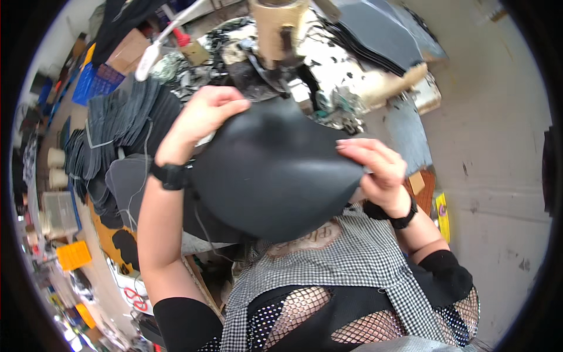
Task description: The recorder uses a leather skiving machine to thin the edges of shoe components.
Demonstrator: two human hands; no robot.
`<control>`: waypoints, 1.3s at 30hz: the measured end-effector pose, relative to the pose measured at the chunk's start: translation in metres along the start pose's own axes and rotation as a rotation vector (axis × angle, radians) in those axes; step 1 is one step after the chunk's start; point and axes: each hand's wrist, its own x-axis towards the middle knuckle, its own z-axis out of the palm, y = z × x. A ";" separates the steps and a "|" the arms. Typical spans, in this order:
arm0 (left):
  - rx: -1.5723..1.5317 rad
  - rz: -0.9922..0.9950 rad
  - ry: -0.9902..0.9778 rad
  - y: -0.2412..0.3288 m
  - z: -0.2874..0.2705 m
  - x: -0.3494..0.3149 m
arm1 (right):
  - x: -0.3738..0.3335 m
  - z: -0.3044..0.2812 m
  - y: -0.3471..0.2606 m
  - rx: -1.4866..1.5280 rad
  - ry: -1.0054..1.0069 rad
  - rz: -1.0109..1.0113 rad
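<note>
A smooth black panel (275,182), leather-like and flexible, spans the space between my two hands, bowed and slightly shiny. My left hand (214,111) is closed on its upper left edge, the thumb lying along the rim. At the right corner my right hand (380,170) grips the panel, fingers on top and thumb at the edge. The panel's far edge reaches up to the working end of a cream-coloured machine (278,35). Whether it touches the machine I cannot tell. The lower part of the panel hangs over my checked apron (346,264).
Bundles of dark cut pieces (117,135) tied with string lie to the left. Black scraps (229,41) litter the bench around the machine. Another stack of dark panels (378,32) sits at the far right, near a pale wall (487,176). A white lamp-like arm (149,61) stretches over the left.
</note>
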 end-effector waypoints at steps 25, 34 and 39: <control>-0.891 0.012 -0.125 0.004 0.099 -0.049 | 0.021 -0.086 0.028 0.470 0.151 0.786; -0.823 -0.006 -0.014 0.013 0.102 -0.052 | 0.004 -0.081 0.039 0.663 0.108 0.886; -0.847 -0.039 0.027 0.018 0.110 -0.051 | -0.023 -0.082 0.020 0.826 -0.226 0.820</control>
